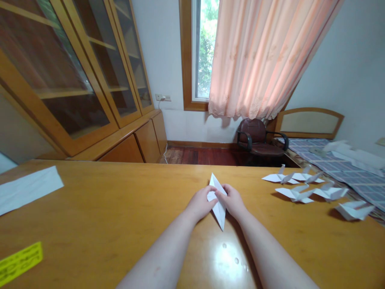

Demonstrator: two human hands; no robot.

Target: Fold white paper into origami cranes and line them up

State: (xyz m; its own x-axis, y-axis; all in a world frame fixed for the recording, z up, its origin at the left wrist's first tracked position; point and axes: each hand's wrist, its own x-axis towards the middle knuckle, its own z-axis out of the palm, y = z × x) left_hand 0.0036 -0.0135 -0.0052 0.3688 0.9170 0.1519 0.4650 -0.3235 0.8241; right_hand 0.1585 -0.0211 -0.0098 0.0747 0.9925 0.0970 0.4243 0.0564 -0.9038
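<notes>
Between my hands, near the far edge of the wooden table [120,208], is a white sheet of paper folded into a narrow diamond [221,214]. One point of it aims at the window and the other toward me. My left hand [201,202] grips its left side, fingers closed on the paper. From the right, my right hand [232,200] holds it too, with the thumb lying over the middle. Both thumbs almost meet on the top face. The fingertips under and behind the paper are hidden.
Several folded paper cranes [296,192] stand at the table's right, one crane [354,210] nearer me. White paper [30,188] lies at the far left, a yellow label with writing [21,263] below it. Beyond the table are a chair [260,138], a bed [345,160] and a glass-door cabinet [117,128].
</notes>
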